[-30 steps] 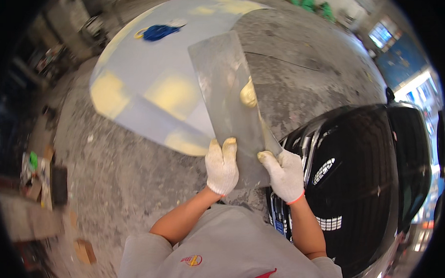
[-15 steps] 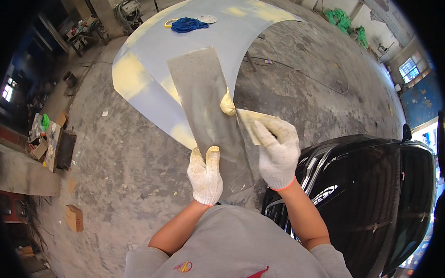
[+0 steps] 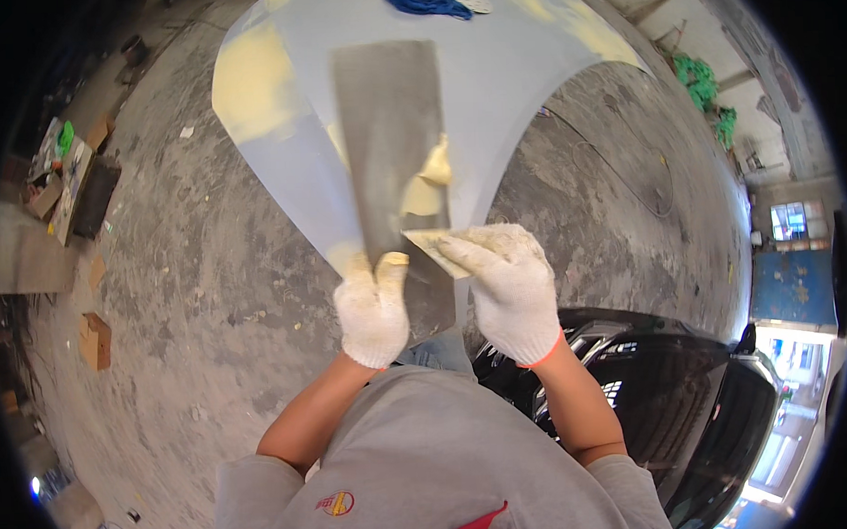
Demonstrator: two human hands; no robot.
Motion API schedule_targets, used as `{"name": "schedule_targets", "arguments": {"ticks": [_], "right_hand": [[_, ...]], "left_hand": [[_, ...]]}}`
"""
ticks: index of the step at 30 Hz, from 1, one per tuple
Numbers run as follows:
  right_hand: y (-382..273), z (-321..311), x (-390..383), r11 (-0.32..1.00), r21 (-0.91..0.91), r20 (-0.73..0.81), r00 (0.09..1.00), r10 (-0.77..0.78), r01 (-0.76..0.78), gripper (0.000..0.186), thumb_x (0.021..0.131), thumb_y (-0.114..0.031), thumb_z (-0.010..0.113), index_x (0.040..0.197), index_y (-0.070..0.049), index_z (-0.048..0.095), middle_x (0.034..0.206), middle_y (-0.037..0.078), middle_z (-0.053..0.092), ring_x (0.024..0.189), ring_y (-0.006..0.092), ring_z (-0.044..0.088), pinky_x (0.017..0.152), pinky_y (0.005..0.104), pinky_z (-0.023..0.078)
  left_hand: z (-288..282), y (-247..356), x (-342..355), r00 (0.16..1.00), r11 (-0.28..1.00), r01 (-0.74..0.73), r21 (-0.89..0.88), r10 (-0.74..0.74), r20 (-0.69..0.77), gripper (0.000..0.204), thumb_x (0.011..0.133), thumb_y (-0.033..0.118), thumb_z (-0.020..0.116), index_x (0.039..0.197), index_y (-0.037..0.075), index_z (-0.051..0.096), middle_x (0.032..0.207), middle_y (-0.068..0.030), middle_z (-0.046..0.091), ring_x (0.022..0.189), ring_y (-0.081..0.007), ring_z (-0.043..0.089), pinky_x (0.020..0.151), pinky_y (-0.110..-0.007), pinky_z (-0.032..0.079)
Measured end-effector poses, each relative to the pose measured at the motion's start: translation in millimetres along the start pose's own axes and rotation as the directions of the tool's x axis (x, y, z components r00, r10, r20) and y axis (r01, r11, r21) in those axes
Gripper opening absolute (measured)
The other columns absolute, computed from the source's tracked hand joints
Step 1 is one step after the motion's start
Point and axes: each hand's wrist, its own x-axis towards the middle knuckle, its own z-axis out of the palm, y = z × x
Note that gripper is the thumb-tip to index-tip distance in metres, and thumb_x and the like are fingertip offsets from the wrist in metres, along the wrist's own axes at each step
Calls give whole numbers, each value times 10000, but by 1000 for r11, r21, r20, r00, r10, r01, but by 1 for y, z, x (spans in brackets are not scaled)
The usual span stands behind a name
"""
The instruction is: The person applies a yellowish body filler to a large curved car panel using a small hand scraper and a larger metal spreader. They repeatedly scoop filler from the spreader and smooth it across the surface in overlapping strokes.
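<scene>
In a white knit glove, my left hand [image 3: 374, 308] grips the near part of a long grey mixing board [image 3: 387, 107], its thumb lying on top. My gloved right hand [image 3: 513, 285] pinches a flat putty spreader [image 3: 432, 245] smeared with cream filler. The spreader's edge meets the board's surface near its right side. Just beyond it, a dollop of cream-yellow putty [image 3: 425, 188] sits on the board and trails toward the spreader. Behind the board lies a grey-blue car hood panel [image 3: 370, 70] with yellowish filled patches.
A blue cloth [image 3: 424, 0] rests on the panel's far part. At the right stands a black car [image 3: 671, 396]. A cardboard box [image 3: 95, 341] is on the concrete floor [image 3: 218, 262] at left, and a cluttered bench [image 3: 71, 193] stands farther off. Green netting [image 3: 695, 80] hangs at far right.
My right hand has brought the spreader left onto the board, and the putty is now drawn out into a smear. The board has turned more upright in view and the head view has shifted.
</scene>
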Motion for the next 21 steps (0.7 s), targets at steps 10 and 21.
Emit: {"name": "schedule_targets", "arguments": {"ticks": [10,21], "right_hand": [[156,31,121,53,896,305,697,649,-441,488,1006,-78,714,1442,88,569,1303,153,704,1116,240,732,975,386,617],[148,146,195,878,-223,229,898,-375,423,375,934,-28,664,1265,-152,792,1232,79,792,1144,315,711,1021,426,526]], "left_hand": [[-64,-43,64,570,920,254,-298,-391,-723,466,1125,360,616,1287,-74,666,1224,-100,680,1114,-174,604,1000,-354,499],[-24,-67,-1,221,656,308,-689,-754,-619,524,1105,391,650,1371,-60,639,1256,-84,676,1120,-178,607,1004,-327,485]]}}
